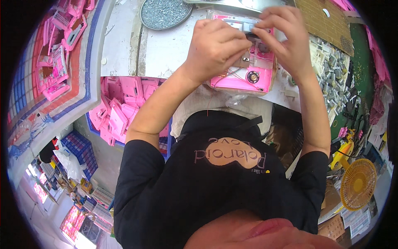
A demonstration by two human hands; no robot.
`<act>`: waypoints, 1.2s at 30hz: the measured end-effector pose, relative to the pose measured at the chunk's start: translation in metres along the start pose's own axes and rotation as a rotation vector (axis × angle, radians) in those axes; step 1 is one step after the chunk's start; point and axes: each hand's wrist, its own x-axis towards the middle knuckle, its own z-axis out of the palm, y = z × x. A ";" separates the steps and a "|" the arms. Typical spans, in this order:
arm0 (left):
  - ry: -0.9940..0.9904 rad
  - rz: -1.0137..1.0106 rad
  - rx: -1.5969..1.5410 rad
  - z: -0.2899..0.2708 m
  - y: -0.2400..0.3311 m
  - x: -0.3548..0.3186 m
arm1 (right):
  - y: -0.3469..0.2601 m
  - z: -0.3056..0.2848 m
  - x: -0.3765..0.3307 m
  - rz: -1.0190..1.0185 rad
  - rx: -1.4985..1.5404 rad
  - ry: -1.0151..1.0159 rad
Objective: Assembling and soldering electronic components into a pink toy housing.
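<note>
An open pink plastic casing [224,83] lies on the table before me, with a round black speaker [253,76] and thin loose wires inside. My left hand [217,50] leans over its left side, fingers closed in a pinch near the middle; what they grip is too small to name. At the casing's far edge my right hand [288,39] curls its thumb and forefinger together beside a grey plastic part [247,25]. Motion smears its upper fingers, and whatever lies between the fingertips cannot be made out.
A round tray of small screws [166,13] stands far left. Pink casing pieces [120,114] fill a blue crate below the table's left edge. Grey and white plastic parts [333,79] are heaped at right, by a brown board [327,25]. A yellow fan [358,184] stands lower right.
</note>
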 end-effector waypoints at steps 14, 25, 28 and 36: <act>-0.165 -0.281 -0.228 0.001 0.017 0.023 | -0.027 -0.043 0.014 0.214 0.410 -0.080; -0.199 -0.395 -0.318 0.007 0.021 0.027 | 0.061 -0.190 -0.319 0.969 0.857 1.347; -0.240 -0.440 -0.322 0.007 0.026 0.030 | 0.111 -0.223 -0.355 0.895 0.848 1.271; -0.258 -0.334 -0.271 0.007 0.032 0.030 | 0.097 -0.233 -0.307 0.902 0.230 1.311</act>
